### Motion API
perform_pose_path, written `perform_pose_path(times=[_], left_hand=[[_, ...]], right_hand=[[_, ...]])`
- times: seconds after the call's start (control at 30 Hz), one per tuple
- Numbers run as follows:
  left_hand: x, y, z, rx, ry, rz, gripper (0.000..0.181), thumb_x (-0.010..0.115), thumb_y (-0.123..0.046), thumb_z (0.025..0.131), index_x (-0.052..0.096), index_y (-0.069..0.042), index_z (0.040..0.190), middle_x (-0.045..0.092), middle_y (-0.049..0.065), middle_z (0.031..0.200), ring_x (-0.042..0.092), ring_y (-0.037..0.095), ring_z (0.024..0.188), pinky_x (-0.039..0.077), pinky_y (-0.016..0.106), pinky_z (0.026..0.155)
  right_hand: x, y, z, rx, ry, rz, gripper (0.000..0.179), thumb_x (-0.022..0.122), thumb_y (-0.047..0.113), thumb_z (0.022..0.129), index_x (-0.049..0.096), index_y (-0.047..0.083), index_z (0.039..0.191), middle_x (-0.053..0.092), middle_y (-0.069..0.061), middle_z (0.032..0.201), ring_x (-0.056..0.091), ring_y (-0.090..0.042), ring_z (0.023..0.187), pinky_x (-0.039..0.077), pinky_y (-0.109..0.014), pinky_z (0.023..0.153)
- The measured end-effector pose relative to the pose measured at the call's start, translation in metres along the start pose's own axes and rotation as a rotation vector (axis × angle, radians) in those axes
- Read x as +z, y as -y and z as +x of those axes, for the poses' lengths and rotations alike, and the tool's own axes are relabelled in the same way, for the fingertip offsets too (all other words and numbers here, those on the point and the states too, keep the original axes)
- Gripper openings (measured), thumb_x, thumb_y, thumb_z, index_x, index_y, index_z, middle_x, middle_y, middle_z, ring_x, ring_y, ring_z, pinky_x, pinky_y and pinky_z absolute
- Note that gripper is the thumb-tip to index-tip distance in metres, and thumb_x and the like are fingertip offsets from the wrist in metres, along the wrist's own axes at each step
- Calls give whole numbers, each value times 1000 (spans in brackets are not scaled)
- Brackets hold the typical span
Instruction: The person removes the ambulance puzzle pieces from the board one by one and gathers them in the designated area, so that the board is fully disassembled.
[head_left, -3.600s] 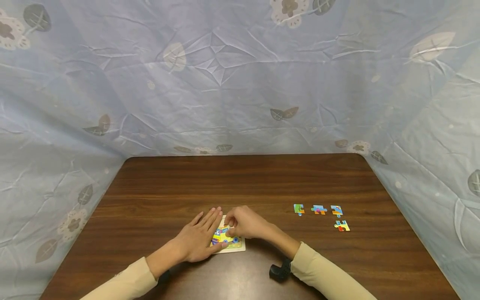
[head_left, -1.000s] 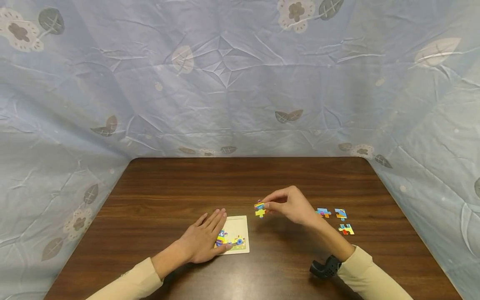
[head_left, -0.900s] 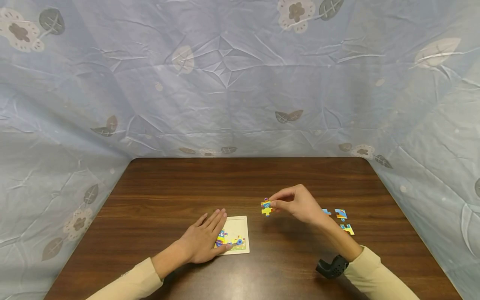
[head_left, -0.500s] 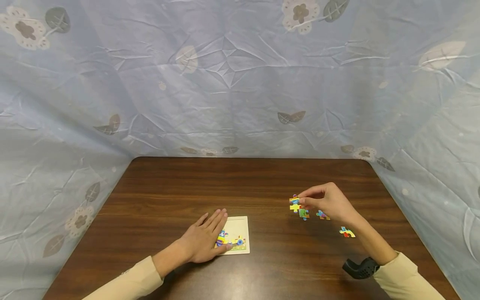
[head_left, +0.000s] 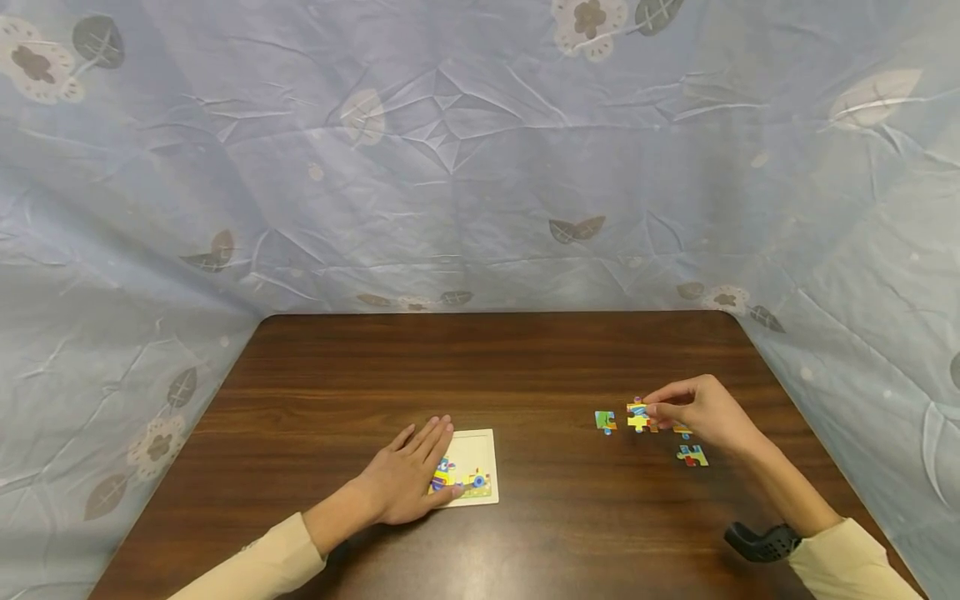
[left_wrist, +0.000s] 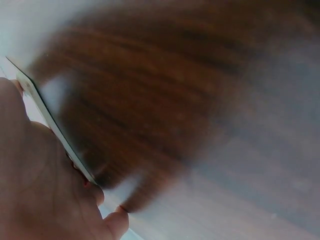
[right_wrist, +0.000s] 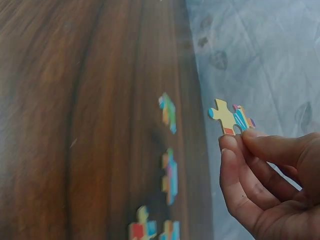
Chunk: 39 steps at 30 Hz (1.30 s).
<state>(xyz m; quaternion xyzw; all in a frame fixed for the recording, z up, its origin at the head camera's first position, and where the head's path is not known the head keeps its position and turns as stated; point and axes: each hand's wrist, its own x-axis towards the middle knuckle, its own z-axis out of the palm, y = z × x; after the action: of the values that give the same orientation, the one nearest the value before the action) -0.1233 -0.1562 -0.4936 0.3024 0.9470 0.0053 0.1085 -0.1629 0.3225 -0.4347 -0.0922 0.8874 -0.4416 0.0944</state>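
My left hand [head_left: 405, 477] rests with straight fingers over the left side of a small pale jigsaw puzzle board [head_left: 476, 450], whose lower part shows a colourful vehicle picture. The left wrist view catches the palm and thin edge of that board [left_wrist: 56, 129]. My right hand [head_left: 705, 414] pinches a yellow and blue jigsaw piece [head_left: 637, 419] between thumb and fingers, above the loose pieces at right. Close up in the right wrist view, the pinched piece [right_wrist: 225, 117] shows a blue-striped area and a red corner.
On the table [head_left: 555, 533], a green jigsaw piece [head_left: 604, 422] lies left of the right hand and a yellow-red one [head_left: 692, 456] below it. A blue piece [right_wrist: 171, 180] and another partly hidden one lie between. A patterned cloth [head_left: 480, 208] hangs behind.
My right hand has lifted the yellow and blue jigsaw piece off the board and carried it right to the loose pieces. The left hand has stayed on the board.
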Motion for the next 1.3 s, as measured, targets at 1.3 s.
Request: perform_pose_path(times=[1.3], left_hand=[[0, -1, 1, -10, 6, -6, 95, 29, -75, 104, 12, -8, 170, 9, 10, 179, 12, 26, 167, 19, 54, 136]], right_hand=[[9, -25, -10, 207, 76, -138, 8, 72, -1, 92, 79, -4, 92, 76, -7, 77, 73, -19, 70, 64, -33, 61]])
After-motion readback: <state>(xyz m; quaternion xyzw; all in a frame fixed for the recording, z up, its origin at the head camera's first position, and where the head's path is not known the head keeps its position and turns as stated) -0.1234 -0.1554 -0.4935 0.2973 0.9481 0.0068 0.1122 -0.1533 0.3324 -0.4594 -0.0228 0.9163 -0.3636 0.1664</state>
